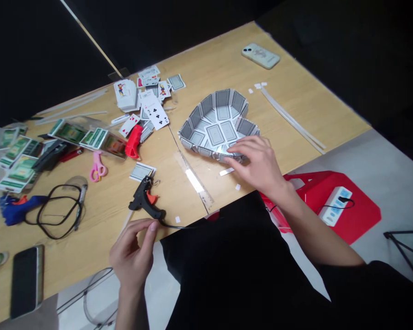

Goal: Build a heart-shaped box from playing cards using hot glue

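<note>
A heart-shaped tray made of grey-backed playing cards (217, 123) lies on the wooden table (296, 105). My right hand (258, 164) rests on its near rim, fingers stretched out over the edge. My left hand (134, 252) is at the table's near edge, thumb and fingers pinched together just below the black glue gun (145, 199) with its orange trigger; what they pinch is too small to make out. The gun's black cord runs off beside that hand.
A transparent ruler (194, 176), pink scissors (97, 167), a red tool (134, 141), loose cards (151, 98), green card boxes (19, 162) and glue sticks (292, 120) cover the table. Two phones (25, 279) (260, 55). A power strip (335, 205) sits on a red stool.
</note>
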`<state>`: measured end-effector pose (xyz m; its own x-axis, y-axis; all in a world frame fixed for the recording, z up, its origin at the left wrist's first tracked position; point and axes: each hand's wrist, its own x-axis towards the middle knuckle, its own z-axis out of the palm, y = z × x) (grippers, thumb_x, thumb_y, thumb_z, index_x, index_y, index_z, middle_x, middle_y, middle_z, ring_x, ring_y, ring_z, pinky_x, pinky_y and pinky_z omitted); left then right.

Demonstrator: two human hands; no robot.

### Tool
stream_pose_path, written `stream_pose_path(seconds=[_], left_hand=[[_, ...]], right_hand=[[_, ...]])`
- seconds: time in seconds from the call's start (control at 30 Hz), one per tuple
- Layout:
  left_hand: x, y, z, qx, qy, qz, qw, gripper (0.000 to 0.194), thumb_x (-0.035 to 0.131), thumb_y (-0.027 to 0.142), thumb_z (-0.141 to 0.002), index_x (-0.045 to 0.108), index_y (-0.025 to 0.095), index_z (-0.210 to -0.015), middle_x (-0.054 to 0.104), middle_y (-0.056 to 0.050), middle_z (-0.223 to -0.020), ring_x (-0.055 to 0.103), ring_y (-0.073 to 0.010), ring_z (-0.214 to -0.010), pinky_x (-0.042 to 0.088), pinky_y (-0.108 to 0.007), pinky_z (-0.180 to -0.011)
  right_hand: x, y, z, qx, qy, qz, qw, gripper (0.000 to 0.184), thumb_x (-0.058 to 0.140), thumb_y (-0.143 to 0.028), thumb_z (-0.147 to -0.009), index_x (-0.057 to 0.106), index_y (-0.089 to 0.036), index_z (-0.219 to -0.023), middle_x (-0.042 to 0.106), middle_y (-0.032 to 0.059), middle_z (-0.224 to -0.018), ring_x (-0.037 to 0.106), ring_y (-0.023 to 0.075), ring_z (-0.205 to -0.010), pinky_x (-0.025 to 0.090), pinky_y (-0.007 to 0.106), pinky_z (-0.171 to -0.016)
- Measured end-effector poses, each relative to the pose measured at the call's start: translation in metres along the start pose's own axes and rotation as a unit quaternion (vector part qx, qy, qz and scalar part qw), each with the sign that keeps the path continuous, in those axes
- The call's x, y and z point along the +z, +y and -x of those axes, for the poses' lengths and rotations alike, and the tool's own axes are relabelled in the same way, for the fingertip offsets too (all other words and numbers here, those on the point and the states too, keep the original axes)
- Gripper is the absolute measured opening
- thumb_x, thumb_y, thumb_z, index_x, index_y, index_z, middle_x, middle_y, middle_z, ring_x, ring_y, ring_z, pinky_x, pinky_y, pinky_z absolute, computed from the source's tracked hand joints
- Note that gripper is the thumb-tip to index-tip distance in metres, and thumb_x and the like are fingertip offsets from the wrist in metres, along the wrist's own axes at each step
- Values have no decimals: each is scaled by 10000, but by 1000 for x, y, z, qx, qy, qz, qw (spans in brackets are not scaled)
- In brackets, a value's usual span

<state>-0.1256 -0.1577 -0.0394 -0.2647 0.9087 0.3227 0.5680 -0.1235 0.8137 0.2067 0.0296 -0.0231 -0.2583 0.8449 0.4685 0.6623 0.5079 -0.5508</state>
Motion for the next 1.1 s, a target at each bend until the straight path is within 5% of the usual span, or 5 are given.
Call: stream_pose_path(seconds=[0.23, 0.43, 0.73, 0.97, 1.1], left_hand=[[14, -18, 16, -104, 151, -5, 983, 111, 844, 270, -946, 811, 184, -1008, 777, -4, -857, 704, -124, -701, 571, -258, -712], [18, -16, 11, -101, 139, 3, 985, 123, 829, 283, -949, 798, 170, -989, 742, 16, -762, 674, -111, -626, 553, -238, -627], [16, -11, 11, -159, 108, 11, 981, 223, 789, 391, -986, 774, 169, -981, 722, 9, -743, 671, -132, -652, 568, -254, -650], [10, -6, 5, -234, 60, 16, 970, 389, 646, 558, -1068, 709, 195, -939, 732, -25, -847, 665, -154, -697, 563, -275, -666], [4, 0, -2, -263, 33, -151, 952, 494, 579, 657, -1061, 735, 218, -898, 758, -49, -843, 676, -204, -733, 517, -331, -737]], right_hand=[[7, 0, -2, -3, -4, -14, 1000, 123, 733, -242, -1001, 804, -263, -903, 854, 20, -991, 762, 280, -1058, 511, 468, -1011], [14, 0, -1, 7, 13, -11, 1000, 155, 835, -368, -953, 805, -249, -1048, 855, 51, -1073, 749, 311, -1108, 508, 494, -1065], [7, -4, -9, -10, -6, 3, 1000, 156, 690, -284, -1032, 786, -264, -911, 855, 29, -1004, 766, 275, -1056, 487, 490, -1143], [-10, 1, -10, 13, 55, 36, 998, 208, 630, -354, -1075, 773, -271, -949, 852, 46, -968, 789, 283, -989, 572, 467, -996], [-25, 2, -15, 35, 118, 35, 992, 187, 629, -339, -1059, 791, -279, -987, 866, 61, -1026, 810, 286, -999, 608, 448, -930]])
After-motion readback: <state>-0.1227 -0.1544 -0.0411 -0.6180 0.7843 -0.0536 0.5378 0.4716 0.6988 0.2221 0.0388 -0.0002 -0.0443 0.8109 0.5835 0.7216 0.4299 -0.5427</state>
